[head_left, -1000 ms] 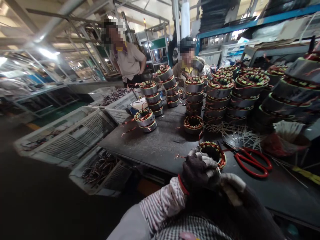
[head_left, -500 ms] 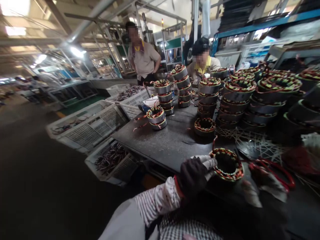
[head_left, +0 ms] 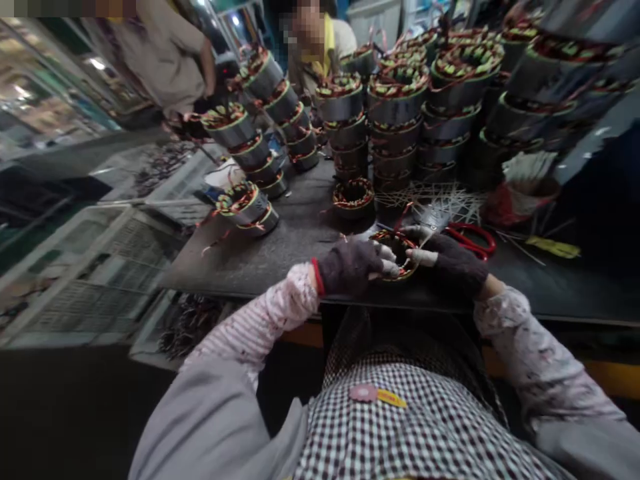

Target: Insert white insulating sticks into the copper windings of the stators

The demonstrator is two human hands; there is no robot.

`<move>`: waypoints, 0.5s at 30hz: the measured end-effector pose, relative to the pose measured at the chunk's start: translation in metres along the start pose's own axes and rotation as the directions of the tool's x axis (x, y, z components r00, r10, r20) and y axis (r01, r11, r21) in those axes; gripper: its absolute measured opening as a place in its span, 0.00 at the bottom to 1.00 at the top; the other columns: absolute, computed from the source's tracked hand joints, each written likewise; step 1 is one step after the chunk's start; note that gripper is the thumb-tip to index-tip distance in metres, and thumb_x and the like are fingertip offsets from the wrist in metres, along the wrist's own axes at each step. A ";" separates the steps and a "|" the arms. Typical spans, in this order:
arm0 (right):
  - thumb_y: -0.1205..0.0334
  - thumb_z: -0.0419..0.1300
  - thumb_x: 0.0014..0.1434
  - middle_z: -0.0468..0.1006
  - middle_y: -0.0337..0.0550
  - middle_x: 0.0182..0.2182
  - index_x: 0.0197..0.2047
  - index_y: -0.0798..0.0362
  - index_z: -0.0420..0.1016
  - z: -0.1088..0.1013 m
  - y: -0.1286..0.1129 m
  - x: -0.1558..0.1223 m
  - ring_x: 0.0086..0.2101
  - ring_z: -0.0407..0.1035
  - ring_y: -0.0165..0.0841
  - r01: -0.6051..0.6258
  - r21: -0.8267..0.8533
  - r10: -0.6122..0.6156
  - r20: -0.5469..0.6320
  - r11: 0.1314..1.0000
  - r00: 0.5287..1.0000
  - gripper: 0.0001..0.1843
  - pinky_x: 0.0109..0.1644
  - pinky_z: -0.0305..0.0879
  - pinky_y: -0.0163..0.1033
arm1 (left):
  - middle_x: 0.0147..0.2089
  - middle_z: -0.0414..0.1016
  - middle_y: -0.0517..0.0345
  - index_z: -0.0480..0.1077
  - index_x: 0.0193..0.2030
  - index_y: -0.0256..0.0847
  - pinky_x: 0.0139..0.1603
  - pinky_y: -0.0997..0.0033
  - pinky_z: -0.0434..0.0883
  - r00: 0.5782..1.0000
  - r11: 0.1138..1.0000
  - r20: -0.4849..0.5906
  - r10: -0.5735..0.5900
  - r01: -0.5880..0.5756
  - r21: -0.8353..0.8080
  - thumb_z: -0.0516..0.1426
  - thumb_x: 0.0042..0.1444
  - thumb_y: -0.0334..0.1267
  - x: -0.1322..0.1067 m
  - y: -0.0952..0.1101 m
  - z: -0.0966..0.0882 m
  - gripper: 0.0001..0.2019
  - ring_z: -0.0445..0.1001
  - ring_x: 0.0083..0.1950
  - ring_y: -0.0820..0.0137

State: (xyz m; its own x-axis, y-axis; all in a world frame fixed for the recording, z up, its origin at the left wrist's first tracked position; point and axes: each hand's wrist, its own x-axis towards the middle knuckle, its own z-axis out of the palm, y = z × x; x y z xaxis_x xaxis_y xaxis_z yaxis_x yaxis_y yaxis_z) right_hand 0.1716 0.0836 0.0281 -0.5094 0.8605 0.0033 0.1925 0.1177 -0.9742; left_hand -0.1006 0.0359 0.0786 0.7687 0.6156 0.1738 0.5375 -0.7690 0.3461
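Observation:
A copper-wound motor stator lies on the dark table close to its front edge, between my two gloved hands. My left hand grips its left rim with bent, pale-covered fingers. On the opposite side, my right hand has thumb and fingers pinched over the rim, with a thin white strip apparently between them. The fingers partly cover the windings. Scissors with red handles lie beside my right hand. Another single stator sits just behind.
Tall stacks of stators line the back; a short, leaning stack stands left. Loose white strips, a red bag of pale sticks and a yellow item lie right. Crates stand left. Two people are across the table.
My view has turned downward and to the right. My right hand, blurred by the scissors before, is now at the stator's right rim. My left hand stays at its left side.

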 end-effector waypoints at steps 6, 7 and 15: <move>0.36 0.74 0.66 0.91 0.48 0.49 0.55 0.49 0.86 0.004 0.005 -0.040 0.48 0.84 0.44 0.068 -0.112 -0.112 -0.466 0.991 0.878 0.27 0.57 0.83 0.52 | 0.61 0.92 0.51 0.85 0.63 0.48 0.86 0.39 0.72 0.972 0.982 -0.222 -0.075 0.111 0.155 0.63 0.73 0.31 -0.028 0.022 0.039 0.16 0.88 0.67 0.57; 0.38 0.72 0.68 0.90 0.48 0.47 0.53 0.50 0.86 -0.005 0.003 -0.041 0.46 0.84 0.42 0.068 -0.132 -0.133 -0.580 0.989 0.804 0.25 0.56 0.82 0.50 | 0.60 0.92 0.51 0.85 0.63 0.47 0.86 0.41 0.72 0.968 0.984 -0.241 -0.066 0.103 0.144 0.64 0.73 0.33 -0.028 0.021 0.043 0.15 0.89 0.65 0.58; 0.58 0.76 0.66 0.90 0.59 0.52 0.51 0.63 0.88 -0.105 -0.036 0.007 0.61 0.80 0.51 -0.254 -0.575 -0.361 -0.739 0.778 0.569 0.17 0.69 0.64 0.58 | 0.51 0.94 0.58 0.88 0.53 0.52 0.86 0.34 0.72 0.912 0.984 -0.392 -0.122 0.164 0.075 0.68 0.70 0.34 -0.018 0.005 0.067 0.10 0.92 0.58 0.58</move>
State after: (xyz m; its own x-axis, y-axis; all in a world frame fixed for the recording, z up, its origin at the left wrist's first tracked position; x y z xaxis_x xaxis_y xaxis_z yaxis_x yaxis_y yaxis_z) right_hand 0.2495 0.1376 0.0869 0.2605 0.8135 0.5200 0.7612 0.1582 -0.6289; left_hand -0.0887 0.0094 0.0150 0.4997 0.7224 0.4779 0.6805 -0.6687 0.2994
